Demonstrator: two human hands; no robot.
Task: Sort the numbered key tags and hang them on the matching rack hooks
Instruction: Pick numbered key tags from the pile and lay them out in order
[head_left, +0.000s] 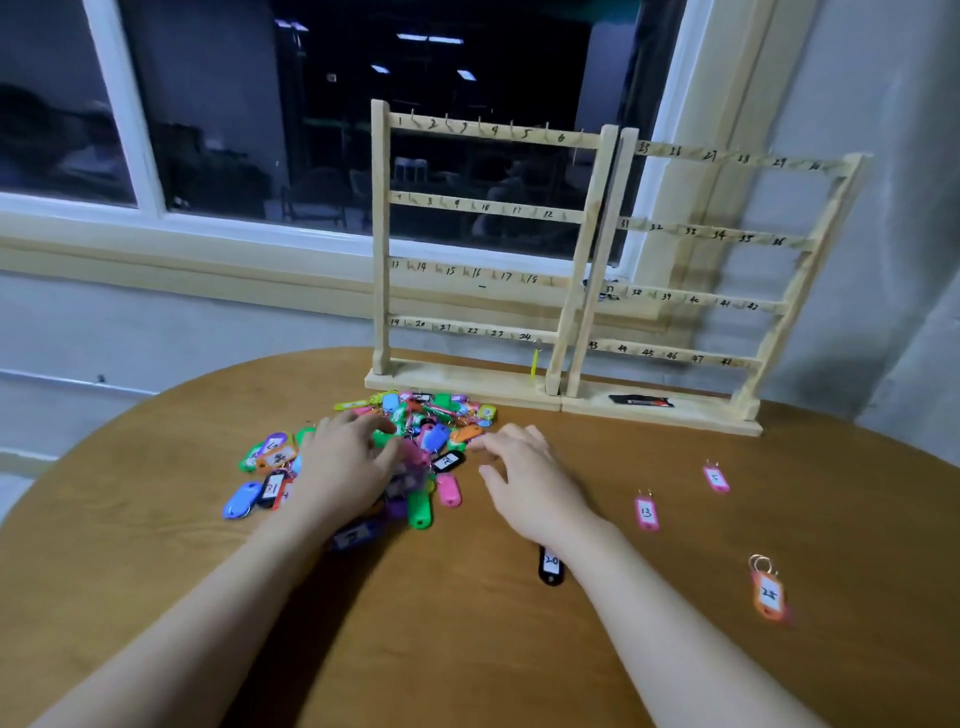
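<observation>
A heap of coloured key tags (441, 421) lies on the round wooden table (156, 545) in front of two wooden racks. The left rack (382, 239) carries hooks numbered 1 to 24, the right rack (717, 234) 25 to 48. A yellow tag (535, 361) hangs near hook 24. My left hand (345, 457) rests on the heap, fingers bent over pink and purple tags. My right hand (524, 475) hovers just right of the heap, fingers spread, holding nothing. Separate tags lie apart: pink 13 (646, 512), pink 5 (716, 478), orange 25 (768, 594), black 20 (550, 566).
A black flat object (641, 401) lies on the right rack's base. Behind the racks are a dark window (311, 104) and a wall. The table's curved far edge runs at the left.
</observation>
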